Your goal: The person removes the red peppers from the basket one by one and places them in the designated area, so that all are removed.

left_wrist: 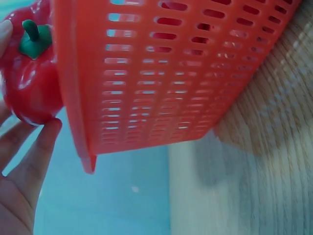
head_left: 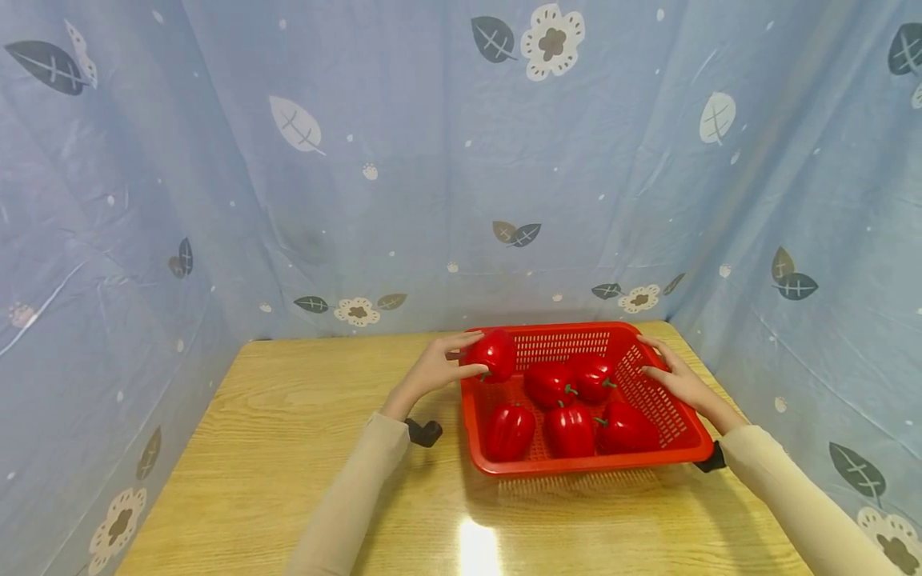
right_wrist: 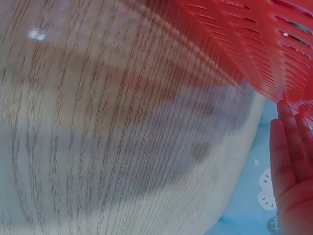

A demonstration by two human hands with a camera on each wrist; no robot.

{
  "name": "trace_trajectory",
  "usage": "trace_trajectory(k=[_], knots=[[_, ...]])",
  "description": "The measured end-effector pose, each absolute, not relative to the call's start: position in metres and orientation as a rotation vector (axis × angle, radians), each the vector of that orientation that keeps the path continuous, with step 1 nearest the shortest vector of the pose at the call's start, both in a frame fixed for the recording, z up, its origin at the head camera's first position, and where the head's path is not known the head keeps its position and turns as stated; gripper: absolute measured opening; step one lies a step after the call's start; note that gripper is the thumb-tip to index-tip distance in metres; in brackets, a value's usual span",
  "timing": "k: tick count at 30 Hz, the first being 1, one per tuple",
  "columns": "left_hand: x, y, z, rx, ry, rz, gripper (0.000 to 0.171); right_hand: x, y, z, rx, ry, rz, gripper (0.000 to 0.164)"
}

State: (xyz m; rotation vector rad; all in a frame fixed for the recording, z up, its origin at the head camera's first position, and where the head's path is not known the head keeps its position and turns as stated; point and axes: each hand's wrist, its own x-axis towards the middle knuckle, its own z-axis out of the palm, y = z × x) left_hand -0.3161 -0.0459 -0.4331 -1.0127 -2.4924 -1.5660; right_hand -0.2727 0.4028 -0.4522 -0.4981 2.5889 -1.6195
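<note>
My left hand [head_left: 439, 364] holds a glossy red bell pepper [head_left: 495, 354] over the back left corner of a red plastic basket [head_left: 576, 462]. In the left wrist view this pepper [left_wrist: 36, 83] shows its green stem, with fingertips and thumb on its sides beside the basket's rim. On the right, my right hand [head_left: 680, 380] grips the basket's right rim, its thumb reaching over the inner side. Seen from the right wrist, straight fingers [right_wrist: 288, 147] lie against the slotted outer wall. Several more red peppers [head_left: 571, 430] with green stems lie inside the basket.
The basket stands on a light wood-grain table [head_left: 302, 448], right of its middle. A pale blue curtain [head_left: 403, 200] with leaf and flower prints hangs behind and along both sides. Black wrist mounts [head_left: 425, 433] sit below each hand.
</note>
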Motion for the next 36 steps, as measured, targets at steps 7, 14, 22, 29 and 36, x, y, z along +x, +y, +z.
trace_trajectory(k=[7, 14, 22, 29, 36], knots=[[-0.313, -0.054, -0.431, -0.942, -2.447, -1.658, 0.059, -0.275, 0.404, -0.453, -0.508, 2.605, -1.607, 0.055], [-0.311, -0.064, -0.435, -0.870, -2.430, -1.712, 0.057, -0.272, 0.404, -0.452, -0.474, 2.587, -1.611, 0.056], [-0.290, -0.075, -0.410, -0.847, -2.403, -1.728, 0.055, -0.270, 0.404, -0.451, -0.470, 2.619, -1.590, 0.056], [-0.283, -0.084, -0.406, -0.820, -2.399, -1.724, 0.054, -0.272, 0.408, -0.456, -0.586, 2.618, -1.614, 0.054], [-0.292, -0.094, -0.422, -0.740, -2.381, -1.763, 0.054, -0.272, 0.404, -0.453, -0.489, 2.628, -1.586, 0.056]])
